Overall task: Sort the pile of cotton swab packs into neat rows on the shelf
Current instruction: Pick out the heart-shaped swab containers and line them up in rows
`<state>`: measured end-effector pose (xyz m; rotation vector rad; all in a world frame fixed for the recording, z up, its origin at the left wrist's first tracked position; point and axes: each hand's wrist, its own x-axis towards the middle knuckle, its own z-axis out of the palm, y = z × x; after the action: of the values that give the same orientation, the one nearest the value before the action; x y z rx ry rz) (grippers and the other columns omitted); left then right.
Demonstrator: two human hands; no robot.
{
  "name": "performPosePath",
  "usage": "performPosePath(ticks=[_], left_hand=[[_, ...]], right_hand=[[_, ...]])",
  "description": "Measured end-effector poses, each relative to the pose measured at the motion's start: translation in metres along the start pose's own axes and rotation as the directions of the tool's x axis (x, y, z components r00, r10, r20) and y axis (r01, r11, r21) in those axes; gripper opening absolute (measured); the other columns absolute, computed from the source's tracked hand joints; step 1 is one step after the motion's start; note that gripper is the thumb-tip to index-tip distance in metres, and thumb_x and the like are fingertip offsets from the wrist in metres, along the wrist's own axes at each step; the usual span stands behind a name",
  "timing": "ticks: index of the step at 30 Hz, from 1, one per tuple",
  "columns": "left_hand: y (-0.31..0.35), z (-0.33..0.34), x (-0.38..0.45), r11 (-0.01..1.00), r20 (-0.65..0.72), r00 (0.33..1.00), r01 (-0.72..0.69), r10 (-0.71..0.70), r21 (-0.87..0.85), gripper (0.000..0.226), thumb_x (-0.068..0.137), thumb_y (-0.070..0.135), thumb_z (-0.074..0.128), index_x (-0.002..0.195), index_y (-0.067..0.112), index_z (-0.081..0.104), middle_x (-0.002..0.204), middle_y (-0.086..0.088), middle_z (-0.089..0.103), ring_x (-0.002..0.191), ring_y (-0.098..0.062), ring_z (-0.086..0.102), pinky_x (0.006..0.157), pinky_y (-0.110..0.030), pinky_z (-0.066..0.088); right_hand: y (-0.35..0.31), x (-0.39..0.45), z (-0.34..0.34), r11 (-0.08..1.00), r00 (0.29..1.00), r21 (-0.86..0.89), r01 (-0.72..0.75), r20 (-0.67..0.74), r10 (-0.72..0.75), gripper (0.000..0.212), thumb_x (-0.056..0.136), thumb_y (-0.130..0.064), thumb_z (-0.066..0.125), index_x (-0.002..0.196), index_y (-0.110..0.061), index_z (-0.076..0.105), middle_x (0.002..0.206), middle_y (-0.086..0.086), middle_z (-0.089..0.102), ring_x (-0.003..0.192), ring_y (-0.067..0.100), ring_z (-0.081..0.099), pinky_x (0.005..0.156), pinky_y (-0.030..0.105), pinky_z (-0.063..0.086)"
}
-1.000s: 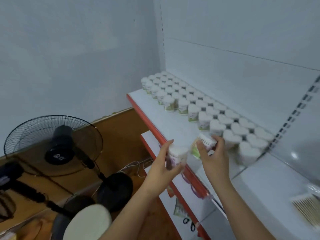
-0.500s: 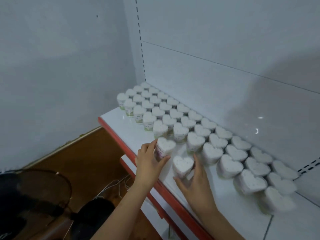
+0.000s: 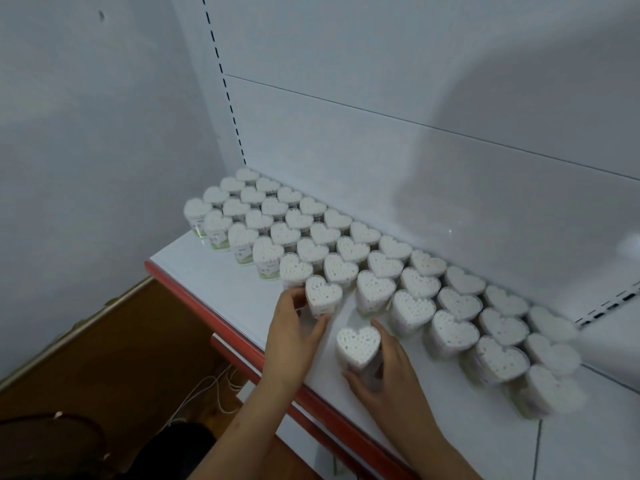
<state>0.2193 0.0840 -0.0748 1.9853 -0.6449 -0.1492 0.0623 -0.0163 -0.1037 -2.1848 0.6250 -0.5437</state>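
- Now both packs, which were held in the air off the shelf's edge a second ago, are seen standing on the shelf (image 3: 221, 282); half a second ago they were just being set down.
- The left pack (image 3: 323, 296) has been pushed in against the front row of packs (image 3: 412, 308), touching its neighbour, so that row is taken to be one pack longer.
- The right pack (image 3: 358, 345) stands apart, nearer the red front edge (image 3: 207, 315), and is judged not yet placed.
- The left hand (image 3: 294, 336) is curled round the left pack, thumb and fingers on its sides.
- The right hand (image 3: 388, 372) cups the right pack from below and beside; the fingers are partly hidden, so the firmness of the grip cannot be told.
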Motion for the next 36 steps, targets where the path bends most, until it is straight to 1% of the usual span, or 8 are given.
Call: performPosePath(ticks=[4,9,15,20,23,29,32,36], left_hand=[[-0.003,0.004,0.002,1.0,-0.015,1.0,-0.015,0.016,0.013,0.047,0.086,0.029,0.078,0.121,0.034,0.048,0.118,0.015,0.054,0.111,-0.003,0.053,0.095,-0.019,0.044],[-0.005,0.005,0.006,1.0,0.003,1.0,-0.007,0.007,-0.014,0.048,0.084,0.031,0.079,0.122,0.035,0.05,0.119,0.014,0.057,0.109,-0.002,0.054,0.094,-0.023,0.048],[0.01,-0.009,-0.014,0.998,-0.093,0.994,0.054,-0.056,-0.018,0.046,0.088,0.03,0.074,0.124,0.026,0.047,0.116,0.01,0.052,0.107,-0.007,0.053,0.091,-0.026,0.049],[0.03,-0.015,-0.051,0.997,0.114,0.99,-0.083,0.082,0.005,0.037,0.087,0.054,0.063,0.12,0.042,0.048,0.109,0.019,0.05,0.095,-0.003,0.058,0.066,-0.014,0.046],[0.025,-0.003,-0.05,0.974,0.145,0.973,-0.197,0.181,0.107,0.053,0.081,0.055,0.068,0.126,0.034,0.052,0.11,0.019,0.049,0.095,0.0,0.057,0.067,-0.008,0.046],[0.022,0.008,-0.036,0.969,0.102,0.974,-0.212,0.2,0.124,0.049,0.085,0.039,0.072,0.129,0.026,0.057,0.113,0.012,0.055,0.095,-0.001,0.057,0.073,-0.012,0.05],[0.022,0.014,-0.036,0.974,0.084,0.982,-0.177,0.166,0.14,0.046,0.084,0.038,0.075,0.126,0.027,0.058,0.112,0.013,0.056,0.095,-0.001,0.058,0.07,-0.016,0.051],[0.023,0.022,-0.037,0.984,0.091,0.989,-0.129,0.118,0.124,0.041,0.084,0.041,0.076,0.118,0.027,0.058,0.107,0.017,0.057,0.092,0.002,0.056,0.071,-0.004,0.04]], right_hand=[[0.0,0.0,-0.001,1.0,1.0,-0.002,0.009,-0.007,-0.01,0.084,0.079,-0.039,0.08,0.147,-0.03,0.031,0.134,-0.018,0.043,0.126,-0.023,0.029,0.097,-0.003,0.025],[-0.002,0.0,-0.001,1.0,1.0,0.006,0.002,0.002,-0.002,0.08,0.08,-0.045,0.076,0.146,-0.027,0.035,0.134,-0.018,0.044,0.126,-0.018,0.033,0.099,0.0,0.027],[-0.011,-0.002,-0.008,1.0,0.999,0.002,-0.025,-0.024,0.025,0.058,0.075,-0.044,0.082,0.118,-0.038,0.043,0.111,-0.026,0.047,0.105,-0.008,0.047,0.082,0.003,0.036],[-0.025,0.002,0.0,0.991,0.982,0.07,-0.111,-0.144,0.12,0.056,0.065,-0.058,0.081,0.106,-0.034,0.052,0.099,-0.021,0.053,0.089,0.001,0.053,0.071,0.014,0.044],[-0.031,0.007,0.005,0.982,0.975,0.124,-0.141,-0.157,0.16,0.048,0.068,-0.031,0.087,0.097,-0.038,0.049,0.094,-0.015,0.055,0.085,0.003,0.056,0.068,0.017,0.047],[-0.026,0.002,-0.004,0.984,0.985,0.093,-0.154,-0.063,0.161,0.055,0.086,-0.021,0.075,0.135,-0.024,0.051,0.12,-0.012,0.058,0.105,-0.003,0.057,0.089,0.005,0.042],[-0.029,0.0,-0.007,0.968,0.971,0.131,-0.212,-0.085,0.224,0.053,0.093,-0.008,0.061,0.143,-0.019,0.049,0.13,-0.007,0.059,0.115,-0.002,0.056,0.1,0.015,0.045],[-0.044,0.002,-0.016,0.923,0.947,0.263,-0.282,-0.077,0.311,0.054,0.094,0.0,0.049,0.14,-0.029,0.052,0.125,-0.02,0.061,0.114,-0.013,0.054,0.092,0.004,0.041]])
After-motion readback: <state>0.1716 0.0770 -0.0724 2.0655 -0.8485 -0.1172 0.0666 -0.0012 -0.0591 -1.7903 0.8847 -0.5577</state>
